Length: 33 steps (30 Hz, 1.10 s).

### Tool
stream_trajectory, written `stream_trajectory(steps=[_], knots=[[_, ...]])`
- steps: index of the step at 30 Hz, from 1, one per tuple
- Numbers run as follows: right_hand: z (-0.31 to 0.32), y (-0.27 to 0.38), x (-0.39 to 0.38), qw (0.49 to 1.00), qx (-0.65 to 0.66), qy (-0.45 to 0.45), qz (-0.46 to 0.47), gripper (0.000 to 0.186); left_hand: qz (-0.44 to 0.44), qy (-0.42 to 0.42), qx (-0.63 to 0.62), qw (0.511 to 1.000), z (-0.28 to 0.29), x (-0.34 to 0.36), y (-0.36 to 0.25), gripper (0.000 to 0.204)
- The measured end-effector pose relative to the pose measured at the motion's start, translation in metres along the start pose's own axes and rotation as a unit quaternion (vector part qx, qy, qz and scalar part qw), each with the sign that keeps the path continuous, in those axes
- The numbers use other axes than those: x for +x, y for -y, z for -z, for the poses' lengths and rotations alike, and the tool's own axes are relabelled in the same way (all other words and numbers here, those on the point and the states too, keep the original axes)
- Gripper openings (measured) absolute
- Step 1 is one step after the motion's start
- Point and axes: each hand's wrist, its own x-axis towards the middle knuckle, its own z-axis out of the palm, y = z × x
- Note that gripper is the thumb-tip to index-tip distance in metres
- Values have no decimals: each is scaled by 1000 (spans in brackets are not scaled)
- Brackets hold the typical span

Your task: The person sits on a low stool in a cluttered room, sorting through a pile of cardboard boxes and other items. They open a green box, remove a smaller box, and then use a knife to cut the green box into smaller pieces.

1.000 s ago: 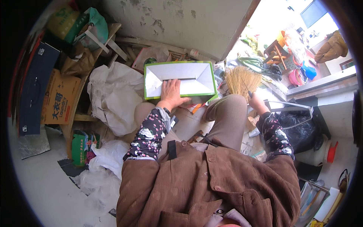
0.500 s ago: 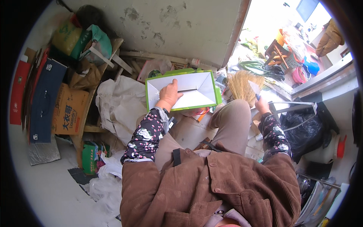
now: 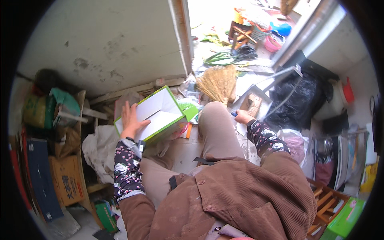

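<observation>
A box with green edges and a white inside [image 3: 160, 105] tilts in front of my left knee, a dark slit showing in its white face. My left hand [image 3: 131, 121] lies against its left end, fingers stretched and thumb spread over the white surface. At the right, beyond my knee, my right hand [image 3: 244, 117] is closed round the blue handle of a knife [image 3: 234, 114]. Its blade cannot be made out clearly now. A straw broom [image 3: 218, 84] stands just beyond my right hand, and a brown package [image 3: 254, 105] lies beside it.
Left, a shelf holds bags and a cardboard box [image 3: 66, 180]; white sacking [image 3: 100, 150] hangs near it. Right, a metal-edged frame [image 3: 276, 82] stands by a black plastic bag [image 3: 294, 100]. Leafy green stalks [image 3: 220, 59] lie at the doorway. A green box [image 3: 348, 216] sits lower right.
My left hand has shifted from the middle of the white face to the box's left end, and the box now tilts. The right hand keeps the knife, lower. The view has turned rightward.
</observation>
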Motion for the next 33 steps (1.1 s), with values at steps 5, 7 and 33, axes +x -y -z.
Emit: stream_trajectory(steps=[5,7,33], knots=[[-35,-43,-58,993,107,-4,-58,43,-36,84,-33,995,-4,11,3,103],[-48,-55,-84,985,122,-81,-93,38,-49,90,-38,994,-10,15,1,105],[1,325,-52,947,202,-149,202,104,-15,21,142,989,-33,-13,-55,80]])
